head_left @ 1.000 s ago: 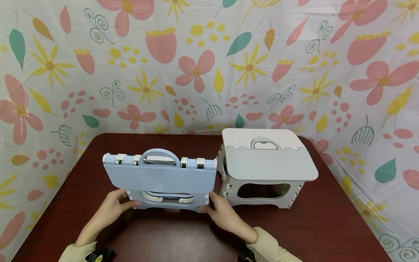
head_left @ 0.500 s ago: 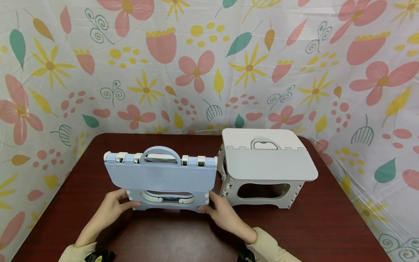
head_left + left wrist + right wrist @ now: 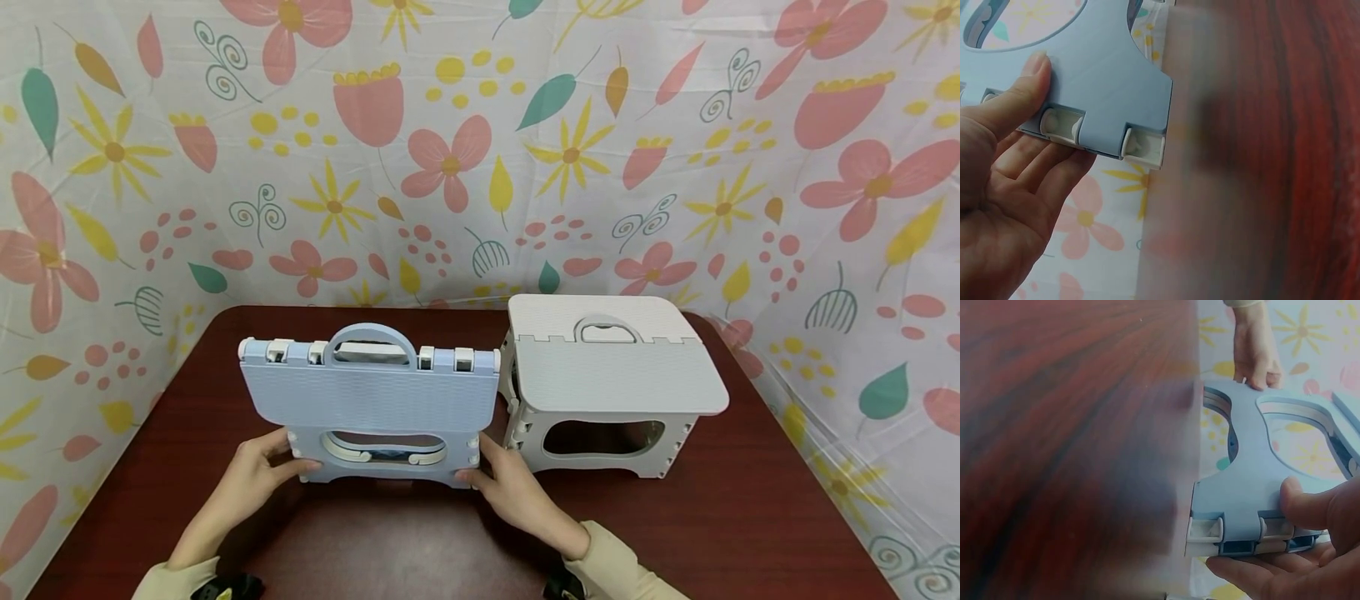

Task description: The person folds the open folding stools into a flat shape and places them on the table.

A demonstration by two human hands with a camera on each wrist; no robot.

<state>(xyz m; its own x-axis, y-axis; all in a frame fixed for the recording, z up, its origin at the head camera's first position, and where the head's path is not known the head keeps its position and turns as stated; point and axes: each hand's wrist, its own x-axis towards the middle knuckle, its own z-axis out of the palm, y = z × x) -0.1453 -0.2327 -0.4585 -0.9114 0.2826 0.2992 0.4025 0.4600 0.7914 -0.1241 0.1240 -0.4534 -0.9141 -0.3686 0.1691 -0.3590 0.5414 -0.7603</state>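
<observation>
A blue folding step stool [image 3: 367,392], partly folded, stands on its legs on the table with its two-part top peaked and the handle arch uppermost. My left hand [image 3: 258,475] grips the left edge of its near leg panel, thumb on the front face and fingers behind, as the left wrist view shows on the blue panel [image 3: 1110,87]. At the opposite edge my right hand [image 3: 517,492] pinches the same panel; in the right wrist view its thumb lies on the blue face [image 3: 1235,494] beside white hinges. The stool's far side is hidden.
To the right stands a white folding step stool [image 3: 615,375], fully unfolded, close beside the blue one. Both are on a dark red wooden table [image 3: 420,542]. A flower-print cloth [image 3: 450,217] hangs behind the table.
The blue stool's top edge and handle have risen a little, and its front top flap hangs slightly higher. Both hands keep their hold in nearly the same place. The white stool is unmoved.
</observation>
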